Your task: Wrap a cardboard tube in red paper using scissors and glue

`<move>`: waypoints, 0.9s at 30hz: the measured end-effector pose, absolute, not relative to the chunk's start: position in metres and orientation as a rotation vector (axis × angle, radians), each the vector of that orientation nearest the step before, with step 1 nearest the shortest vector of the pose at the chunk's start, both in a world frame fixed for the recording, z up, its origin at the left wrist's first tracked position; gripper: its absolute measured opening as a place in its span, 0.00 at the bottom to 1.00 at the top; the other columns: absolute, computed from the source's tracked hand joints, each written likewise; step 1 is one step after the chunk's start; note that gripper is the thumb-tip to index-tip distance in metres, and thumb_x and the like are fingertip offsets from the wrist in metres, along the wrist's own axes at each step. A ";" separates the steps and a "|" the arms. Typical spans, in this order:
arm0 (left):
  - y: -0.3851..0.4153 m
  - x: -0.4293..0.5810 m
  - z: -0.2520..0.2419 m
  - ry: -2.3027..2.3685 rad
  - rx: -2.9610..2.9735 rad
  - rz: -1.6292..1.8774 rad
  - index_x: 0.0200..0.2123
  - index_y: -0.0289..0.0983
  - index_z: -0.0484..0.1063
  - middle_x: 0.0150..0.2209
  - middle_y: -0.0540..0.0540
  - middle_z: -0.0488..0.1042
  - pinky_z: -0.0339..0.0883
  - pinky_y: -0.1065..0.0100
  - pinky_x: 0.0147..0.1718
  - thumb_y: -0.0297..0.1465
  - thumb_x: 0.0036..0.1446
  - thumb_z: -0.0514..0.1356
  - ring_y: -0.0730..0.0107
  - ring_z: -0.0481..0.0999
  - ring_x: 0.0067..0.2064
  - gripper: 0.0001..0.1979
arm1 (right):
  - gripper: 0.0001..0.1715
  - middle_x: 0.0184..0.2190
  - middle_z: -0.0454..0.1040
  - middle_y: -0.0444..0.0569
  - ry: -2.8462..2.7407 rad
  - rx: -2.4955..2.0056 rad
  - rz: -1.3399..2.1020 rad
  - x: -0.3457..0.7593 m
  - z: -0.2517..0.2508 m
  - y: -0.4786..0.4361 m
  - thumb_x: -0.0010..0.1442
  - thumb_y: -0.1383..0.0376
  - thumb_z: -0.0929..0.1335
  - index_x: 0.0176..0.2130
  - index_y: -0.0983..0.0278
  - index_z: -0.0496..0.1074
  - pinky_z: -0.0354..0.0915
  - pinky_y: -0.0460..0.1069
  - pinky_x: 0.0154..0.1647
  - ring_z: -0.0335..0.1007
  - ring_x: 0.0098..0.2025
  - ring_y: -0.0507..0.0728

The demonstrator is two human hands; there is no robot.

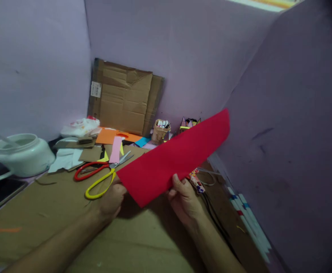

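Observation:
A long red paper sheet (177, 157) slants up to the right above the brown cardboard work surface (143, 242). My left hand (111, 201) is closed on its lower left corner. My right hand (184, 199) pinches the sheet's lower edge, thumb on top. Most of my fingers lie hidden behind the paper. Just left of the sheet lie a pair of scissors with red and yellow handles (99, 176).
A pale green pot (22, 153) stands at the left. Flattened cardboard (124, 98) leans on the back wall, with orange (111, 135), pink (116, 149) and blue paper scraps, a small basket of pens (160, 131) and a plastic bag (80, 127) before it. Cables and white strips (249, 223) run along the right wall.

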State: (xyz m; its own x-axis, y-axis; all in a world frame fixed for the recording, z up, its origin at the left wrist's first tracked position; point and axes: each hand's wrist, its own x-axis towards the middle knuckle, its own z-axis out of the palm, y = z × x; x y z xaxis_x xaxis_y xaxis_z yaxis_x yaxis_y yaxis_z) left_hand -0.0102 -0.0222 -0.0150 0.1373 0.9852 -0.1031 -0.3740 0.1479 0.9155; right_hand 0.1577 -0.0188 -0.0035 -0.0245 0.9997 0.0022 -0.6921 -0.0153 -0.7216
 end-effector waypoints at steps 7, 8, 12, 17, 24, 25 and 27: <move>-0.039 -0.006 -0.004 0.808 1.216 0.992 0.46 0.35 0.71 0.40 0.45 0.78 0.70 0.63 0.39 0.27 0.38 0.63 0.58 0.76 0.40 0.25 | 0.20 0.32 0.80 0.40 -0.540 -0.636 1.394 0.162 -0.005 -0.022 0.40 0.64 0.79 0.35 0.57 0.75 0.72 0.43 0.34 0.76 0.36 0.51; -0.042 -0.005 -0.005 0.930 1.302 1.009 0.45 0.36 0.71 0.41 0.44 0.78 0.70 0.62 0.39 0.29 0.40 0.65 0.58 0.76 0.40 0.24 | 0.20 0.33 0.80 0.40 -0.555 -0.627 1.406 0.162 -0.005 -0.025 0.41 0.64 0.79 0.36 0.57 0.75 0.72 0.43 0.35 0.76 0.36 0.51; -0.048 -0.004 -0.016 1.136 1.612 1.175 0.44 0.39 0.72 0.41 0.43 0.77 0.72 0.61 0.40 0.32 0.49 0.63 0.58 0.77 0.40 0.17 | 0.24 0.35 0.80 0.42 -0.662 -0.586 1.479 0.167 -0.009 -0.036 0.41 0.62 0.79 0.40 0.55 0.75 0.72 0.48 0.40 0.76 0.37 0.54; -0.050 -0.021 -0.029 0.681 2.305 1.404 0.59 0.45 0.58 0.53 0.41 0.68 0.67 0.61 0.50 0.27 0.53 0.59 0.57 0.70 0.53 0.30 | 0.22 0.37 0.79 0.39 -0.840 -0.490 1.601 0.180 -0.027 -0.032 0.40 0.57 0.79 0.37 0.51 0.74 0.68 0.51 0.49 0.75 0.44 0.55; -0.066 -0.025 -0.030 0.617 2.404 1.464 0.58 0.55 0.63 0.52 0.46 0.72 0.67 0.67 0.48 0.35 0.56 0.58 0.59 0.74 0.48 0.25 | 0.26 0.16 0.72 0.40 -0.967 -0.290 1.744 0.195 -0.057 -0.013 0.35 0.37 0.70 0.15 0.53 0.66 0.66 0.58 0.46 0.74 0.26 0.59; -0.067 -0.024 -0.029 0.660 2.337 1.463 0.55 0.56 0.66 0.52 0.48 0.73 0.66 0.66 0.48 0.35 0.57 0.57 0.59 0.74 0.48 0.22 | 0.27 0.17 0.72 0.41 -0.975 -0.327 1.747 0.197 -0.058 -0.014 0.34 0.36 0.70 0.15 0.54 0.65 0.65 0.60 0.48 0.73 0.27 0.60; -0.068 -0.021 -0.025 0.702 2.207 1.425 0.48 0.57 0.72 0.49 0.49 0.75 0.66 0.65 0.48 0.35 0.56 0.57 0.59 0.75 0.46 0.16 | 0.29 0.17 0.71 0.42 -0.974 -0.449 1.729 0.202 -0.059 -0.018 0.32 0.34 0.69 0.15 0.54 0.63 0.62 0.62 0.50 0.73 0.30 0.61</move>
